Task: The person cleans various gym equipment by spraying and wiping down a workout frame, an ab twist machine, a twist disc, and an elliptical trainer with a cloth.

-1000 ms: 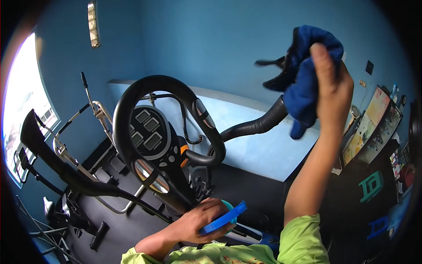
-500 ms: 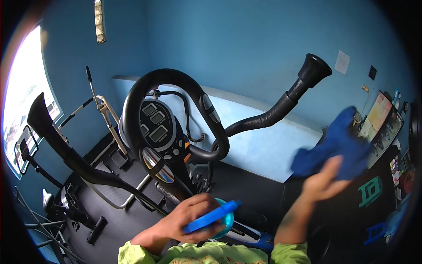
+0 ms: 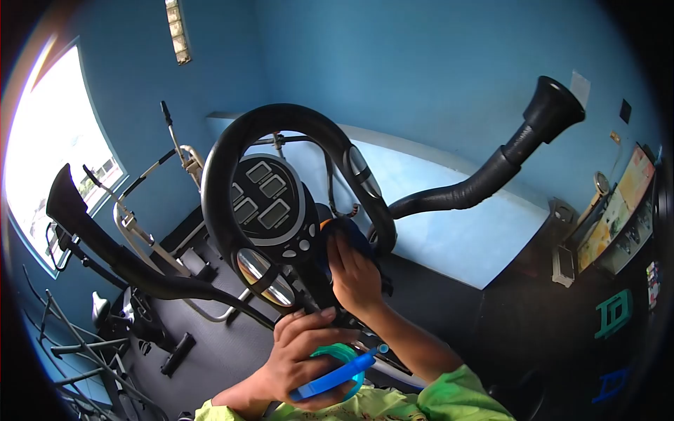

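My left hand (image 3: 298, 351) is closed around a spray bottle (image 3: 340, 375) with a blue trigger head and a teal body, held low in front of my shirt. Just above it, my right hand (image 3: 357, 284) presses a dark blue cloth (image 3: 361, 241) against the lower right side of an elliptical trainer's console (image 3: 263, 200). Part of the cloth is hidden behind my fingers. The console has several small grey screens and round buttons. A black looped handlebar (image 3: 215, 179) with metal sensor plates surrounds it.
Long black arm levers reach out left (image 3: 140, 270) and right (image 3: 463, 193) of the console. An exercise bike (image 3: 133, 316) stands at the left near the window (image 3: 60, 154). A green step stool (image 3: 613, 313) lies to the right, near a leaning picture panel (image 3: 625, 203).
My right hand has swung in from the right with the cloth and now rests against the console. My left hand still holds the spray bottle. The view has shifted slightly.
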